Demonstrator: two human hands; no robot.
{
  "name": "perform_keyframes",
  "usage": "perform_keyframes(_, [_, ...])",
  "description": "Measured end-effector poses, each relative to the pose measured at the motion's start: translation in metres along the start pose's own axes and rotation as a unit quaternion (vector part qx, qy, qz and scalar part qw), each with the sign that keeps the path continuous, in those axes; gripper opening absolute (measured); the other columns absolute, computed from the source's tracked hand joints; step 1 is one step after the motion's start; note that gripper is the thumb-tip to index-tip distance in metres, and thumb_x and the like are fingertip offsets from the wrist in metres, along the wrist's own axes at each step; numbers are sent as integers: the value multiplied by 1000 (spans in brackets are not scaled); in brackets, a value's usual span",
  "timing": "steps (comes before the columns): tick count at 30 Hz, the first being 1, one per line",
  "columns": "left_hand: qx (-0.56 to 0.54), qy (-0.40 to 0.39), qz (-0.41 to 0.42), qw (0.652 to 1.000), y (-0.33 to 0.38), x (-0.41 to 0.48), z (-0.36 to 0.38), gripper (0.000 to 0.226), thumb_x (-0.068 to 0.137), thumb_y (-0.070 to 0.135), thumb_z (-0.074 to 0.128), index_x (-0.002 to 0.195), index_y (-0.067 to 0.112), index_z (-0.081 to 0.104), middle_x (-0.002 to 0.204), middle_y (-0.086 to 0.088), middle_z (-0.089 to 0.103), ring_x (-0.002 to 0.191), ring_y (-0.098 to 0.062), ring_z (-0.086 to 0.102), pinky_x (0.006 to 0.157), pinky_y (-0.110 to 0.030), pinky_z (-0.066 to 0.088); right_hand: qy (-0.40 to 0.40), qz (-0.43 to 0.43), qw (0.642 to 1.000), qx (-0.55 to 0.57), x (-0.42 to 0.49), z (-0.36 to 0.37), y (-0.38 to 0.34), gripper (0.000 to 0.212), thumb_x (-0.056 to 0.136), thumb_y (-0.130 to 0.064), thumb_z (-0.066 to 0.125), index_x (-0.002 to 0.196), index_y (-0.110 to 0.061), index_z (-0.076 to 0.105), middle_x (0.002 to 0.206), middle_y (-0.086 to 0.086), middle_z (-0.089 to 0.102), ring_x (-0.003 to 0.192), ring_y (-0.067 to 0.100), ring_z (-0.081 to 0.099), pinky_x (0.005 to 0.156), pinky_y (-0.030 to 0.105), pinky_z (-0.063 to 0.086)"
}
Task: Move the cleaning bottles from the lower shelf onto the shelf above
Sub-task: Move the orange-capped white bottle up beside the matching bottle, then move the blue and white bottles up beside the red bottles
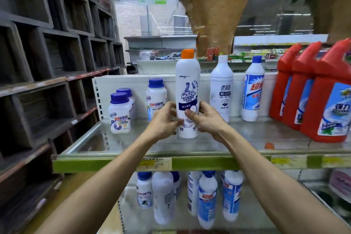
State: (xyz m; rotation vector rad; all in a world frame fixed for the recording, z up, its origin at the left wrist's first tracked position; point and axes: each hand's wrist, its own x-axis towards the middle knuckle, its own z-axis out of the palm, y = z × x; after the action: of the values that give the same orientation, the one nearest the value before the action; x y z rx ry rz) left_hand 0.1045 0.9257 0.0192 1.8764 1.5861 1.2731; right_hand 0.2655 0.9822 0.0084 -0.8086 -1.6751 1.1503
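A tall white plastic bottle with an orange cap (187, 93) is standing upright near the middle of the upper shelf (114, 164), a pale metal shelf with a green front edge. The left hand (163, 119) is gripping the bottle's lower left side, fingers curled round it. The right hand (207, 119) is clamping the lower right side, thumb lying across the label. To the left, squat white jars with blue lids (119, 114) are standing. To the right, a white bottle with a white cap (221, 89), a blue-capped white bottle with a blue and red label (253, 89) and three red angled-neck bottles (311, 97) are lining the shelf. On the lower shelf (133, 214), more white blue-capped bottles (207, 199) are standing. A brown woven basket (216, 9) is showing above.
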Motion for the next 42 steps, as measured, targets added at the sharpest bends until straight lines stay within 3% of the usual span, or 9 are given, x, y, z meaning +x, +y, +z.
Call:
perform_keyframes(4, [15,16,-22,1000,-1,17,6,36,92,5,64,125,9,51,102,-3,59,90,-21,64,69,-49,63,15,16,999,-49,23,-2,5,32,95,-22,66,124,-16,54,89,-4,64,59,7,55,45,24,43])
perform_keyframes(8, [25,32,-47,998,-14,35,13,41,89,5,65,126,13,51,107,-8,63,97,-29,66,68,-52,62,34,28,997,-64,44,1,12,34,93,-26,67,125,-20,55,101,4,69,71,21,60,53,32,49])
perform_keyframes(19, [51,35,-51,997,-38,62,26,40,80,10,65,118,18,54,110,-12,67,99,-34,66,81,-52,59,85,18,977,-195,61,0,20,39,91,-29,67,125,-15,55,109,10,68,86,31,67,47,28,50])
perform_keyframes(22, [-6,16,-65,998,-36,54,25,48,81,13,70,126,18,53,118,-8,67,109,-33,65,91,-53,56,70,34,973,-218,60,-4,22,42,84,-35,67,122,-18,60,116,6,72,107,34,68,73,40,60])
perform_keyframes(25, [-48,28,-49,997,-18,32,22,51,88,17,72,134,13,51,118,1,61,112,-22,61,99,-44,52,94,34,968,-230,39,-6,14,52,86,-41,67,130,-15,57,130,5,65,123,28,59,103,47,50])
perform_keyframes(28, [-151,81,11,985,8,-7,13,41,93,16,66,132,9,54,120,-3,63,107,-23,66,98,-42,54,170,-32,975,-139,0,-3,-4,43,90,-39,68,124,-14,60,119,2,67,110,20,65,99,47,53])
perform_keyframes(33, [-312,92,97,941,26,-106,4,19,99,11,52,111,1,63,89,-16,70,86,-31,72,83,-36,60,138,-134,977,91,-87,11,-18,11,95,-14,62,104,-7,63,95,13,70,87,22,70,85,41,61])
perform_keyframes(37, [-298,72,116,945,-4,-161,16,20,101,19,51,101,5,66,74,-6,68,75,-31,71,76,-37,59,93,-143,981,94,-152,13,-3,19,90,-22,62,98,-5,66,82,11,72,79,25,71,81,34,59])
perform_keyframes(42, [-332,72,36,940,-45,-182,45,25,97,20,48,97,3,66,72,-13,68,71,-29,69,73,-31,58,65,-109,989,78,-194,10,42,19,91,-23,63,90,-5,71,80,13,72,77,25,70,79,36,60])
